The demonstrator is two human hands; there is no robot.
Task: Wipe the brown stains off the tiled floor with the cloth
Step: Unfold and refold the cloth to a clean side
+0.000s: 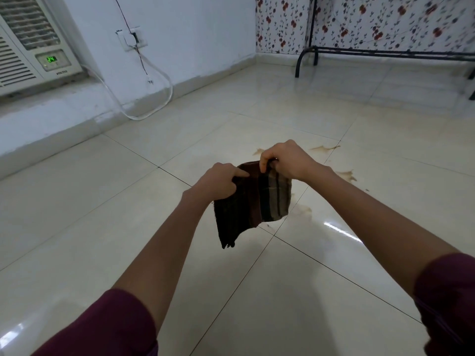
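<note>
From my remote seat I saw both hands raised in front of the camera, sharing one cloth. The left hand was curled over the cloth's near upper corner, fingers bunched into the fabric with the forefinger stretched along its top edge. The right hand pinched the far upper edge between thumb and bent fingers, knuckles up. Neither hand was spread open; each gripped the cloth. The cloth hung down from the two grips, dark with maroon and grey stripes, its lowest corner dangling free above the floor and touching nothing else.

Brown stains lay on the pale tiles just beyond and to the right of the cloth, one streak past the right hand and a fainter smear beside the cloth's lower right edge. Maroon sleeves covered both upper arms. Well beyond the cloth to the left stood an air conditioner against the wall, a white cable looping beside it. Far off to the cloth's right was a black metal frame before flowered wallpaper.
</note>
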